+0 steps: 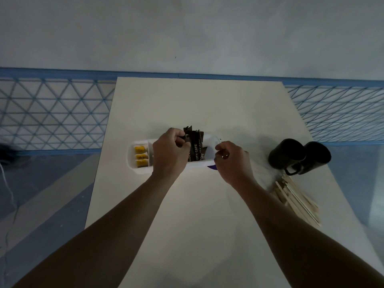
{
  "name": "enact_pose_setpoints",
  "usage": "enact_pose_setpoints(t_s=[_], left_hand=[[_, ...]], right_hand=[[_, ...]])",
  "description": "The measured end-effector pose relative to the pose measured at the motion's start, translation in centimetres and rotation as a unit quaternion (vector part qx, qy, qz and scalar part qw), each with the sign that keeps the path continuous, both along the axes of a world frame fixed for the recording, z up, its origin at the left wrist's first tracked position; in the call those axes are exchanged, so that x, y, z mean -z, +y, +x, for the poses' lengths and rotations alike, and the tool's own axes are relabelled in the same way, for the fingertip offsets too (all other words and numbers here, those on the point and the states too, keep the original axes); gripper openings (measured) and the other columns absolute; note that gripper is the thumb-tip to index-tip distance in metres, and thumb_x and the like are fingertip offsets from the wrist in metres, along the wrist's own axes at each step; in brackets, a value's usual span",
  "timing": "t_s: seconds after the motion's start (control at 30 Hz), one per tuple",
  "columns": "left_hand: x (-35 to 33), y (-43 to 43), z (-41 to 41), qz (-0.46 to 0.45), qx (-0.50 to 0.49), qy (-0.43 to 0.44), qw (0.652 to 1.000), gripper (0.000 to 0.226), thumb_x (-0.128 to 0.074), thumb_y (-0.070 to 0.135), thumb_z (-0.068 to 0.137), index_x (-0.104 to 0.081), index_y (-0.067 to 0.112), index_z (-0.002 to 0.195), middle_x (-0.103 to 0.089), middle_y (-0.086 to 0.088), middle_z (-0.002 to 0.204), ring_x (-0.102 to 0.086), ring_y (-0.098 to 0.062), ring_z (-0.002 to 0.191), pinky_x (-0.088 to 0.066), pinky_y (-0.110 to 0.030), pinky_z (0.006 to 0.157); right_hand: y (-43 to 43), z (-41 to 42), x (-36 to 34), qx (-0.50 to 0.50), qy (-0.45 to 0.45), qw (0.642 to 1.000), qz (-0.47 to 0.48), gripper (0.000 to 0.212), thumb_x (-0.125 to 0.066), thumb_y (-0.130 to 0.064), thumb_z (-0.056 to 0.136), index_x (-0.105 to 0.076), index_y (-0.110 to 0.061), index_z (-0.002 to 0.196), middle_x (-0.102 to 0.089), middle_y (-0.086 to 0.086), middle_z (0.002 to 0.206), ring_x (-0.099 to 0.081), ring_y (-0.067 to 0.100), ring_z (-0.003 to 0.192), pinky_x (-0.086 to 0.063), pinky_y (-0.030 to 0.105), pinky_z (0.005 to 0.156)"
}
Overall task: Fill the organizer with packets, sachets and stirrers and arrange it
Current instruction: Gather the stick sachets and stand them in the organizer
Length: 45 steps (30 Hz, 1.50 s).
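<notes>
I watched my left hand (169, 151) pinch dark "CITY CAFE" sachets (195, 147) standing in the white, round-cornered organizer (131, 161) — three yellow packets (141, 156) sat just left of it. My right hand (232, 161) curled at the organizer's right end; whether it gripped anything, I couldn't tell. Further right were two black mugs (285, 153) and a pile of stirrers (297, 200).

The camera on my head faces forward and down. It looks steeply onto the table (197, 104) from close above.

We count one organizer (131, 156), three yellow sachets (141, 156) and two black mugs (286, 153); the coffee packets (195, 146) and stirrers (297, 199) overlap beyond counting.
</notes>
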<state>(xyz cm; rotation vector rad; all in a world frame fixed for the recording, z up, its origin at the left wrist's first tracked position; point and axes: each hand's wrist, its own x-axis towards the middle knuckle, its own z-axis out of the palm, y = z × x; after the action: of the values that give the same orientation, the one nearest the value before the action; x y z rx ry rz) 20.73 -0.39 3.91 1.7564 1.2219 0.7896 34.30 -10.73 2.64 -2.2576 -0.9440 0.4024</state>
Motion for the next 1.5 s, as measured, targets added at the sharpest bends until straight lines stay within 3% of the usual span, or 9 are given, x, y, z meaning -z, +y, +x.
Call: enact_pose_setpoints(t_s=[0.23,0.33,0.43,0.57,0.67,0.9,1.07,1.3,1.5], left_hand=[[-0.1,-1.9,-1.4,-0.012,0.038,0.013,0.999,0.020,-0.071,0.010,0.083,-0.065,0.014,0.101,-0.067,0.002,0.082,-0.067,-0.014,0.075,-0.060,-0.041,0.068],[0.0,-2.1,-2.2,-0.018,0.049,0.021,0.998,0.018,-0.070,0.010,0.083,-0.066,0.014,0.100,-0.066,0.005,0.081,-0.066,-0.012,0.075,-0.060,-0.040,0.068],[0.0,-1.9,-2.9,-0.030,0.061,0.031,0.997,0.021,-0.069,0.011,0.083,-0.066,0.014,0.103,-0.068,0.003,0.084,-0.066,-0.014,0.077,-0.060,-0.042,0.071],[0.0,-1.4,-3.2,-0.040,0.073,0.052,0.995,0.035,-0.069,0.013,0.085,-0.063,0.011,0.119,-0.070,-0.003,0.098,-0.067,-0.018,0.085,-0.059,-0.039,0.079],[-0.1,-0.8,-3.1,-0.047,0.081,0.072,0.993,0.045,-0.067,0.013,0.086,-0.058,0.012,0.130,-0.068,-0.004,0.112,-0.065,-0.017,0.097,-0.053,-0.028,0.083],[0.1,0.6,-1.8,-0.026,0.093,0.100,0.990,0.032,-0.062,0.010,0.086,-0.064,0.011,0.119,-0.070,-0.007,0.106,-0.064,-0.024,0.097,-0.052,-0.036,0.082],[0.3,1.3,-1.0,-0.039,0.101,0.111,0.988,0.030,-0.060,0.012,0.086,-0.067,0.014,0.115,-0.071,-0.004,0.102,-0.064,-0.024,0.094,-0.051,-0.033,0.077],[0.4,1.5,-0.9,-0.054,0.087,0.113,0.988,0.040,-0.062,0.014,0.087,-0.061,0.014,0.127,-0.069,-0.004,0.111,-0.062,-0.022,0.099,-0.050,-0.029,0.079],[0.1,1.6,-1.2,-0.078,0.066,0.089,0.991,0.040,-0.064,0.013,0.084,-0.059,0.014,0.124,-0.069,-0.003,0.106,-0.064,-0.021,0.096,-0.056,-0.039,0.083]], right_hand=[[0.1,-1.3,-0.2,-0.019,0.043,0.999,-0.014,0.031,-0.071,-0.022,0.087,-0.068,-0.022,0.118,-0.072,-0.004,0.097,-0.063,0.011,0.087,-0.040,0.011,0.064],[0.8,-1.8,-0.3,-0.002,0.060,0.998,-0.008,0.033,-0.072,-0.023,0.087,-0.068,-0.021,0.120,-0.068,-0.007,0.083,-0.064,0.014,0.084,-0.049,0.023,0.070],[1.8,-2.3,-0.3,0.002,0.069,0.998,-0.014,0.028,-0.072,-0.022,0.087,-0.070,-0.023,0.115,-0.063,-0.013,0.071,-0.067,0.018,0.081,-0.058,0.035,0.075],[2.9,-2.7,0.0,0.000,0.066,0.998,-0.024,0.015,-0.068,-0.020,0.090,-0.076,-0.020,0.103,-0.073,0.002,0.087,-0.067,0.024,0.084,-0.058,0.044,0.077],[3.6,-2.9,0.3,-0.004,0.062,0.998,-0.018,0.012,-0.066,-0.021,0.092,-0.077,-0.018,0.093,-0.073,0.007,0.083,-0.067,0.033,0.075,-0.058,0.050,0.073],[5.7,-2.6,-0.6,-0.044,-0.024,0.999,-0.018,0.019,-0.058,-0.018,0.095,-0.076,-0.013,0.094,-0.071,0.009,0.080,-0.061,0.029,0.075,-0.042,0.030,0.061],[6.3,-2.6,0.0,-0.069,-0.058,0.995,-0.037,0.016,-0.060,-0.015,0.093,-0.073,-0.010,0.101,-0.072,0.011,0.085,-0.057,0.027,0.072,-0.042,0.030,0.061],[5.3,-2.5,1.0,-0.037,-0.060,0.997,-0.037,0.007,-0.067,-0.015,0.090,-0.066,-0.010,0.087,-0.057,-0.004,0.072,-0.044,0.016,0.061,-0.021,0.016,0.047],[4.9,-1.9,1.1,-0.031,-0.049,0.996,-0.062,0.010,-0.064,-0.011,0.084,-0.060,-0.008,0.076,-0.059,0.001,0.070,-0.052,0.023,0.064,-0.030,0.021,0.046]])
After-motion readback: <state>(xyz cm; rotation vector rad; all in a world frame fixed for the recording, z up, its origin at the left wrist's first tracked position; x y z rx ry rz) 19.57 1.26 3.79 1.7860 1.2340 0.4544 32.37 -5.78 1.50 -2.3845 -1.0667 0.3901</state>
